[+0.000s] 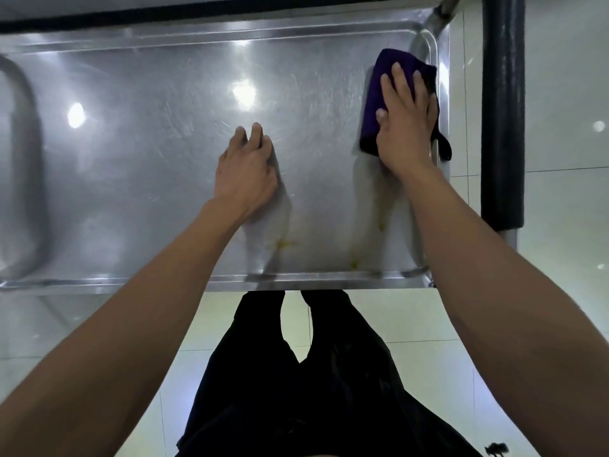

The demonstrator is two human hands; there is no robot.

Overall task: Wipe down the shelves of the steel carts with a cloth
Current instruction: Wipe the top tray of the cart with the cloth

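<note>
Pressing flat with fingers spread, the right hand [403, 127] held a folded purple cloth [389, 90] against the scratched, glossy steel cart shelf [148, 143] at its right rim, while the left hand [245, 169] rested relaxed, holding nothing, mid-shelf.

Cart shelf [148, 153] spans the view, person standing at its near edge. Cloth [374, 103] lies on the shelf at the far right corner, just inside the raised rim. Right hand [405, 123] flat on top of the cloth, fingers pointing away. Left hand [245, 169] rests on the bare shelf near centre, well left of the cloth. Padded handle bar [502, 110] runs along the cart's right end, beyond the rim. Upright post [443, 14] at the far right corner. Tiled floor [560, 209] under and around the cart.
</note>
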